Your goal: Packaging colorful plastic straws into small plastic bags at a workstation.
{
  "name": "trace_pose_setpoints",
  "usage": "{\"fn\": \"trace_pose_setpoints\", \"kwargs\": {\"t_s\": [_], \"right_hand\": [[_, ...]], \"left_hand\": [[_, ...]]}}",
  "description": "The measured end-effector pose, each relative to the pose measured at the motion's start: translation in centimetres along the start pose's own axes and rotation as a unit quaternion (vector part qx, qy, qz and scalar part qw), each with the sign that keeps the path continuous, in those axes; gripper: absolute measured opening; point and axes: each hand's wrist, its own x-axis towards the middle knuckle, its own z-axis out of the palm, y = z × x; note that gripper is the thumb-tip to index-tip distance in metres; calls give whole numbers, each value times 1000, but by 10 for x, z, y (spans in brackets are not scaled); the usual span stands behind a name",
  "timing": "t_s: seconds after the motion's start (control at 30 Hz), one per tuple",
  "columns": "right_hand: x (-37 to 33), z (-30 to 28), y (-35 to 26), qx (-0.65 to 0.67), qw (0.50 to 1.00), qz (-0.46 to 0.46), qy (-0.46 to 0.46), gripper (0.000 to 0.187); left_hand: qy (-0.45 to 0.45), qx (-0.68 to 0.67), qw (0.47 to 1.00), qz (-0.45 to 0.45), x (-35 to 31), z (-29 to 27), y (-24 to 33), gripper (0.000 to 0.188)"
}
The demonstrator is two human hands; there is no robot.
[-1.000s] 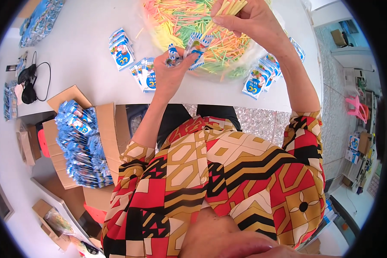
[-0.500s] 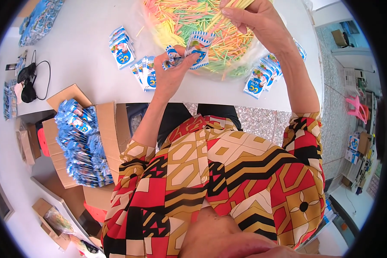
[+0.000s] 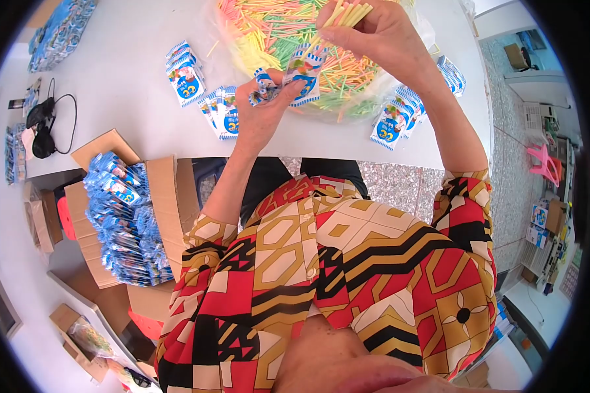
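Observation:
My left hand (image 3: 261,112) pinches a small blue-and-white packet (image 3: 305,68) by its lower part, with another crumpled packet (image 3: 263,86) in the same grip. A bundle of thin yellow stick candies (image 3: 349,14) is in my right hand (image 3: 388,40), held between thumb and fingers. At least one stick slants down to the packet's upper edge; whether it is inside I cannot tell. Beneath both hands spreads a big heap of pink, yellow, green and orange sticks (image 3: 269,26) on clear plastic film.
Flat packets lie in stacks left (image 3: 185,80) and right (image 3: 392,121) of the heap on the white table (image 3: 131,85). A cardboard box (image 3: 164,196) full of packets (image 3: 126,219) stands below its left edge. A black corded object (image 3: 42,128) lies far left.
My right hand has come down and left with the sticks, closer to the packet. The left hand stays almost where it was, the packet slightly more raised.

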Motion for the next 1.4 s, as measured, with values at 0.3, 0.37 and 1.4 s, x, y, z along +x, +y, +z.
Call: {"fn": "trace_pose_setpoints", "kwargs": {"t_s": [0.3, 0.37, 1.4], "right_hand": [[26, -10, 44, 177, 915, -350, -95, 10], [16, -13, 35, 139, 972, -186, -34, 10], [10, -6, -8, -87, 991, 49, -90, 14]], "left_hand": [[-18, -34, 999, 12, 0, 0, 1, 12], [-6, -37, 999, 4, -1, -1, -1, 11], [-23, 55, 995, 78, 5, 3, -5, 10]]}}
